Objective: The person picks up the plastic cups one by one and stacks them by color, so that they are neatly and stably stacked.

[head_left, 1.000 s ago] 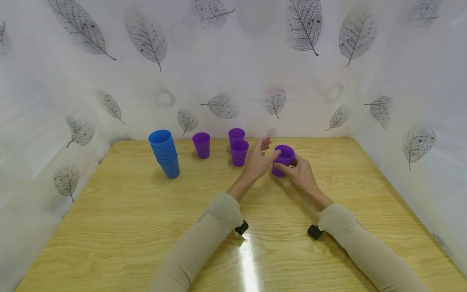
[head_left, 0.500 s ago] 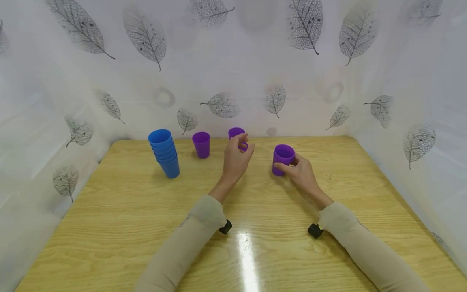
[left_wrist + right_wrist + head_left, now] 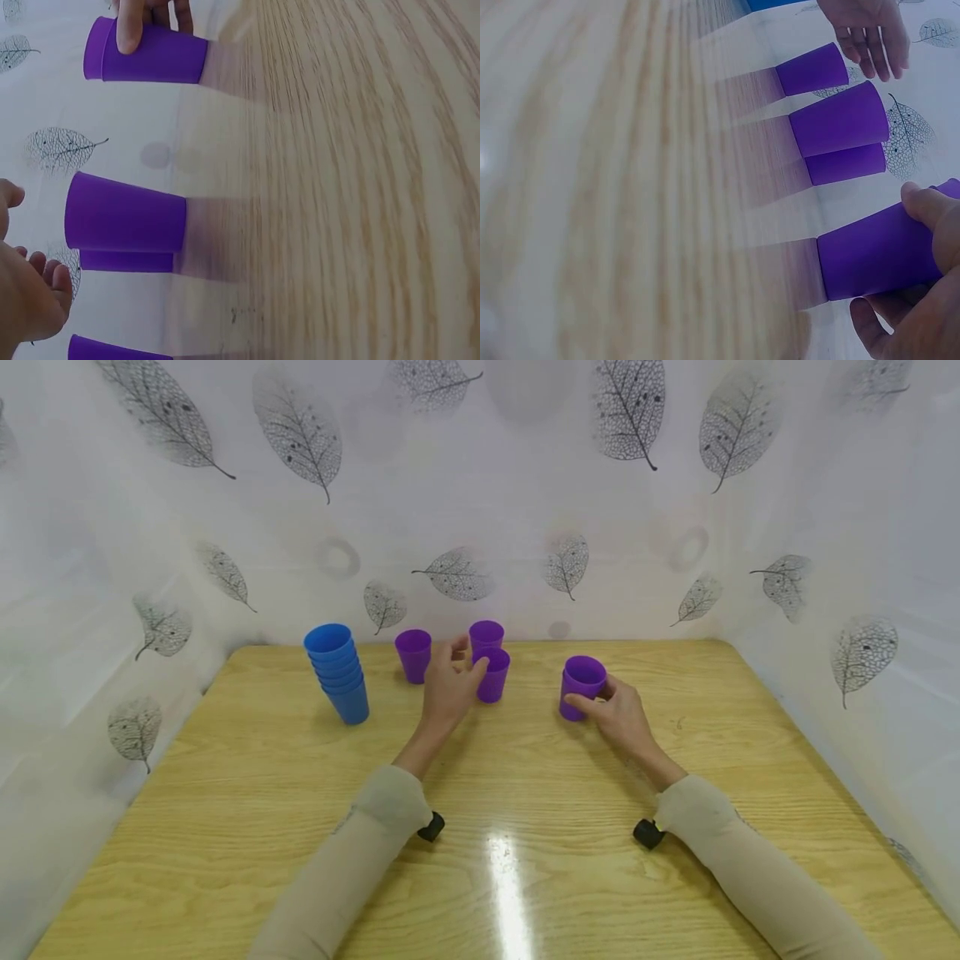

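My right hand [image 3: 621, 717] grips a pair of nested purple cups [image 3: 576, 700], thumb in front and fingers behind. A second rim shows on this pair in the left wrist view. To its left, two purple cups stand upright close together, the front one [image 3: 492, 681] partly covering the rear one [image 3: 487, 632]. My left hand [image 3: 447, 689] hovers just left of these, fingers loosely extended, holding nothing. In the right wrist view the fingers of that left hand [image 3: 871, 41] hang apart from the cups. Another upright purple cup [image 3: 413, 653] stands beyond it to the left.
A stack of several blue cups [image 3: 341, 672] stands on the left part of the wooden table [image 3: 247, 827]. A white curtain [image 3: 510, 485] with leaf prints borders the back and sides.
My left hand has moved left, away from the nested purple cups and past the two standing together. The right hand has kept its grip in the same place.
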### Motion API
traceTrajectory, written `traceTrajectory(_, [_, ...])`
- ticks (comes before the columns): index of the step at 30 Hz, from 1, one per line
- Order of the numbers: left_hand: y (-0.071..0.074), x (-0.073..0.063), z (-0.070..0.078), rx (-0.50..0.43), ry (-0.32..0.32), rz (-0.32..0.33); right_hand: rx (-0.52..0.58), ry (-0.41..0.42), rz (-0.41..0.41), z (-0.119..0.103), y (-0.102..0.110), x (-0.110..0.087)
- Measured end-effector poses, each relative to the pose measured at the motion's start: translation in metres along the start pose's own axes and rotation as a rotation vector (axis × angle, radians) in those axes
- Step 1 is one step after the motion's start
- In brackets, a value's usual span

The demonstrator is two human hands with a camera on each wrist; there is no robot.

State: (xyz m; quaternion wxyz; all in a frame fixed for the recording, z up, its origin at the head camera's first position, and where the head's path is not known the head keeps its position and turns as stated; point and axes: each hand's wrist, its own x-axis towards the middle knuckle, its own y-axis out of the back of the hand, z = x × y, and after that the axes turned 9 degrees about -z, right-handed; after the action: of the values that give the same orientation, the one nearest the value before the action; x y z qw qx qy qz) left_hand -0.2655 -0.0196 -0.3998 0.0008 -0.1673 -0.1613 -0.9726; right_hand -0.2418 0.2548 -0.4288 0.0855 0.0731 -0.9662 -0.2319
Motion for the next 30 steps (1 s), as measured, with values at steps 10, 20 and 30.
traceTrajectory(10, [0.001,0.003,-0.01,0.035,0.136,-0.173,-0.002,-0.009,-0.003,0.0,0.0,0.0])
traceTrajectory(20, [-0.009,0.01,-0.019,0.01,0.094,-0.207,0.002,-0.002,-0.007,0.001,0.001,-0.001])
traceTrajectory(30, [-0.019,0.012,-0.02,0.043,0.146,-0.192,-0.005,0.001,-0.006,0.0,0.001,-0.001])
